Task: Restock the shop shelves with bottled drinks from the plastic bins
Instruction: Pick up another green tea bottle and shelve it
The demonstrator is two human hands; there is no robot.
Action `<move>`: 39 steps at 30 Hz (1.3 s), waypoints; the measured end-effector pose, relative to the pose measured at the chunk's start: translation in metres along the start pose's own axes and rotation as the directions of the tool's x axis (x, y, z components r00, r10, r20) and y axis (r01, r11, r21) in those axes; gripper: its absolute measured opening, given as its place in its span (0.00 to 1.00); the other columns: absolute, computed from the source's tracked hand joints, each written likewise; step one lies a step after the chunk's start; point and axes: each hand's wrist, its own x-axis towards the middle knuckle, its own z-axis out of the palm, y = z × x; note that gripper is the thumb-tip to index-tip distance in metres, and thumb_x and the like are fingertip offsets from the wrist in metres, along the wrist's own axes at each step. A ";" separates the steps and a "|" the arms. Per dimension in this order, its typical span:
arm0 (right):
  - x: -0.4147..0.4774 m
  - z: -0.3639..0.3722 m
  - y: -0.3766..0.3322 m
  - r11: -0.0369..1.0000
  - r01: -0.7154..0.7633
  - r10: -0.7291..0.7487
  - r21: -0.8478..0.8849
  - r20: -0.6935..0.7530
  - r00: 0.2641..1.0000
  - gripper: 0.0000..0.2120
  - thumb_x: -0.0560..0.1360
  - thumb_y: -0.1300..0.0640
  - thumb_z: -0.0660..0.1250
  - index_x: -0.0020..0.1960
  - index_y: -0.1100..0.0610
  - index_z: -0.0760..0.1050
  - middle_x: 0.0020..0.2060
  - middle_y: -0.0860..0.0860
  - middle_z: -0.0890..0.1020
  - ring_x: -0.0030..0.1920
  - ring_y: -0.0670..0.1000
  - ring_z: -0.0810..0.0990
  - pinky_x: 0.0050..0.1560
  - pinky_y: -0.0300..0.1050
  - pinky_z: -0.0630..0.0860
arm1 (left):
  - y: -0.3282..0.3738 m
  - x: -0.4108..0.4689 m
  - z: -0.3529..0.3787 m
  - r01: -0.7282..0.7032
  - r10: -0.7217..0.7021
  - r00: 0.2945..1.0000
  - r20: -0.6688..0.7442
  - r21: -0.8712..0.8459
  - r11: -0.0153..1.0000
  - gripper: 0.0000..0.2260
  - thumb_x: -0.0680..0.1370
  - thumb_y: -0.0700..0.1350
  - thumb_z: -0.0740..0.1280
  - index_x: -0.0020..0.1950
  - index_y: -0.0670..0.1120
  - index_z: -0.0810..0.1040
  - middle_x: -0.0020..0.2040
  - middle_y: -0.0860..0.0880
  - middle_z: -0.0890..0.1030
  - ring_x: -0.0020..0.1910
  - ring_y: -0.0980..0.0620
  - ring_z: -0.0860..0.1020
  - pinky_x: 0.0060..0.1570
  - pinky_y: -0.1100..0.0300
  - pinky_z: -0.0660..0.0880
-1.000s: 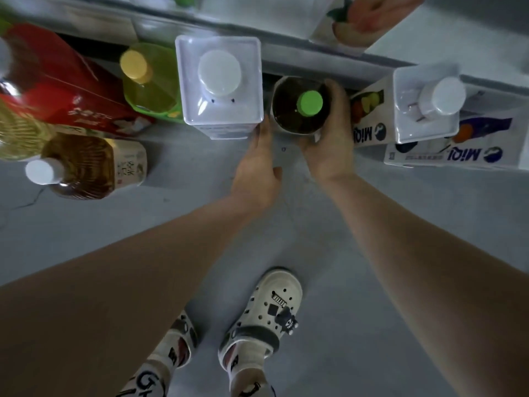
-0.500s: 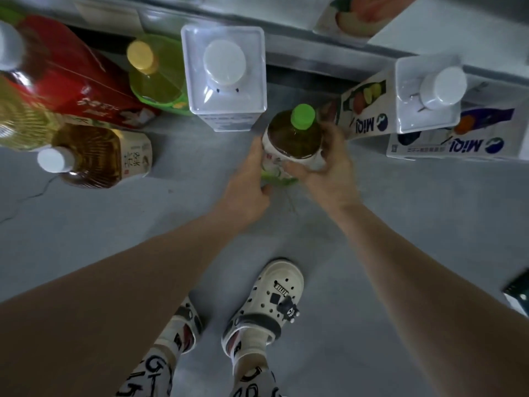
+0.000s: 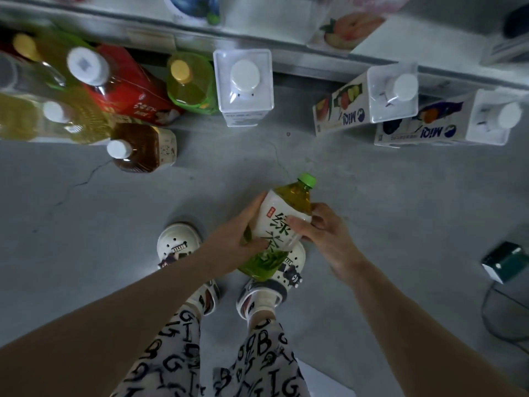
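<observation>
Above the grey floor (image 3: 372, 196), the left hand (image 3: 234, 239) wraps around the lower half of the green tea bottle (image 3: 282, 222). The right hand (image 3: 323, 233) grips its label side, so it's tilted over the shoes (image 3: 179, 245), well apart from the juice cartons (image 3: 369, 101) by the shelf (image 3: 257, 38).

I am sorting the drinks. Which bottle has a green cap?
The green tea bottle held between the left hand and right hand; the others have white or yellow caps.
</observation>
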 end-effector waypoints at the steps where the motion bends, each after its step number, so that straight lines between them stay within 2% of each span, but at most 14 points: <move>1: -0.014 0.001 -0.006 1.000 0.000 0.000 0.022 0.010 1.000 0.29 0.63 0.51 0.78 0.59 0.63 0.74 0.50 0.55 0.86 0.48 0.53 0.87 0.48 0.50 0.84 | 0.005 -0.009 -0.004 0.020 -0.019 0.999 0.034 -0.045 0.999 0.38 0.78 0.46 0.70 0.78 0.64 0.50 0.66 0.55 0.76 0.62 0.56 0.76 0.60 0.54 0.78; 4: -0.054 0.003 -0.032 1.000 0.008 -0.009 0.012 0.046 0.999 0.31 0.63 0.51 0.77 0.60 0.63 0.74 0.51 0.56 0.86 0.51 0.56 0.86 0.53 0.52 0.83 | 0.027 -0.040 -0.017 0.065 -0.048 0.989 0.141 -0.118 0.991 0.41 0.74 0.53 0.73 0.78 0.67 0.50 0.69 0.53 0.75 0.67 0.51 0.75 0.60 0.46 0.78; 6: -0.082 0.006 -0.050 1.000 0.007 -0.008 0.014 0.059 0.998 0.28 0.66 0.52 0.77 0.61 0.64 0.74 0.52 0.56 0.86 0.52 0.55 0.86 0.52 0.49 0.83 | 0.046 -0.061 -0.025 0.074 -0.048 0.983 0.175 -0.146 0.987 0.41 0.76 0.47 0.73 0.79 0.63 0.50 0.69 0.51 0.75 0.67 0.49 0.75 0.60 0.46 0.78; 7: -0.098 0.009 -0.060 1.000 0.009 -0.010 0.025 0.049 0.999 0.25 0.69 0.54 0.77 0.61 0.64 0.75 0.52 0.57 0.86 0.51 0.55 0.86 0.51 0.47 0.83 | 0.057 -0.073 -0.027 0.073 -0.046 0.984 0.174 -0.152 0.986 0.40 0.77 0.44 0.72 0.80 0.61 0.50 0.69 0.50 0.75 0.67 0.49 0.75 0.60 0.46 0.78; 9: -0.131 0.016 -0.078 0.998 0.010 -0.010 0.059 -0.001 1.000 0.18 0.73 0.56 0.75 0.59 0.62 0.78 0.50 0.55 0.86 0.50 0.54 0.86 0.48 0.42 0.83 | 0.080 -0.098 -0.032 0.059 -0.037 0.988 0.152 -0.146 0.987 0.39 0.76 0.45 0.72 0.79 0.60 0.53 0.67 0.50 0.77 0.65 0.49 0.76 0.61 0.45 0.77; 12: -0.180 0.023 -0.099 0.992 0.025 -0.017 0.122 -0.062 0.998 0.07 0.76 0.55 0.73 0.51 0.57 0.81 0.42 0.49 0.87 0.45 0.50 0.86 0.42 0.39 0.82 | 0.114 -0.141 -0.031 0.054 -0.035 0.992 0.118 -0.167 0.984 0.36 0.77 0.45 0.71 0.79 0.60 0.56 0.66 0.49 0.78 0.64 0.49 0.77 0.61 0.46 0.77; 15: -0.230 0.026 -0.121 0.982 -0.007 0.019 0.191 -0.064 0.998 0.13 0.75 0.52 0.74 0.56 0.56 0.79 0.48 0.51 0.87 0.46 0.50 0.87 0.44 0.42 0.82 | 0.149 -0.190 -0.027 0.038 -0.021 0.996 0.087 -0.201 0.979 0.31 0.79 0.41 0.68 0.77 0.60 0.60 0.65 0.50 0.78 0.62 0.51 0.78 0.56 0.55 0.79; 18: -0.280 0.026 -0.140 0.990 0.008 -0.003 0.138 -0.037 0.999 0.21 0.73 0.53 0.75 0.64 0.55 0.76 0.56 0.54 0.84 0.51 0.52 0.86 0.49 0.44 0.83 | 0.183 -0.235 -0.025 0.039 -0.028 0.998 0.060 -0.173 0.984 0.29 0.79 0.43 0.68 0.74 0.63 0.61 0.61 0.53 0.78 0.57 0.57 0.79 0.46 0.64 0.80; 21: -0.327 0.030 -0.159 0.997 0.036 -0.034 0.067 -0.023 0.999 0.24 0.76 0.51 0.73 0.70 0.51 0.73 0.55 0.53 0.84 0.53 0.53 0.85 0.53 0.49 0.83 | 0.217 -0.276 -0.024 0.033 -0.028 0.999 0.037 -0.122 0.992 0.30 0.79 0.46 0.69 0.75 0.64 0.60 0.63 0.48 0.78 0.59 0.49 0.79 0.49 0.54 0.81; 23: -0.355 0.033 -0.174 0.997 0.069 -0.068 0.037 -0.039 0.997 0.24 0.78 0.48 0.71 0.72 0.50 0.71 0.55 0.52 0.84 0.53 0.53 0.85 0.57 0.52 0.82 | 0.241 -0.301 -0.026 0.019 -0.018 1.000 0.010 -0.091 0.996 0.27 0.79 0.47 0.69 0.73 0.64 0.61 0.62 0.47 0.79 0.57 0.47 0.80 0.47 0.53 0.80; 30: -0.436 0.029 -0.231 0.978 0.203 -0.198 0.040 -0.089 0.976 0.22 0.79 0.46 0.69 0.70 0.52 0.73 0.54 0.55 0.85 0.50 0.54 0.86 0.50 0.49 0.84 | 0.327 -0.370 -0.041 -0.076 0.076 0.997 -0.001 0.022 0.997 0.27 0.79 0.48 0.69 0.76 0.58 0.63 0.62 0.48 0.80 0.55 0.50 0.81 0.43 0.59 0.80; 35: -0.490 0.024 -0.282 0.936 0.347 -0.335 0.062 -0.150 0.930 0.12 0.80 0.49 0.68 0.61 0.52 0.77 0.50 0.53 0.86 0.44 0.50 0.85 0.46 0.46 0.84 | 0.392 -0.405 -0.052 -0.202 0.207 0.978 -0.032 0.128 0.971 0.26 0.78 0.52 0.70 0.73 0.63 0.65 0.60 0.51 0.82 0.52 0.50 0.83 0.40 0.54 0.82; 37: -0.508 0.018 -0.300 0.914 0.402 -0.388 0.047 -0.181 0.904 0.13 0.79 0.49 0.69 0.61 0.53 0.78 0.48 0.52 0.86 0.41 0.48 0.86 0.43 0.46 0.84 | 0.415 -0.417 -0.053 -0.249 0.258 0.965 -0.051 0.134 0.959 0.26 0.77 0.52 0.71 0.72 0.65 0.66 0.59 0.50 0.82 0.52 0.49 0.83 0.43 0.47 0.83; 39: -0.526 0.012 -0.317 0.889 0.457 -0.441 0.029 -0.219 0.870 0.16 0.79 0.49 0.70 0.63 0.54 0.77 0.46 0.52 0.86 0.36 0.45 0.85 0.36 0.41 0.81 | 0.440 -0.430 -0.053 -0.300 0.315 0.947 -0.070 0.168 0.939 0.25 0.77 0.51 0.71 0.71 0.64 0.67 0.57 0.50 0.83 0.50 0.49 0.84 0.42 0.47 0.83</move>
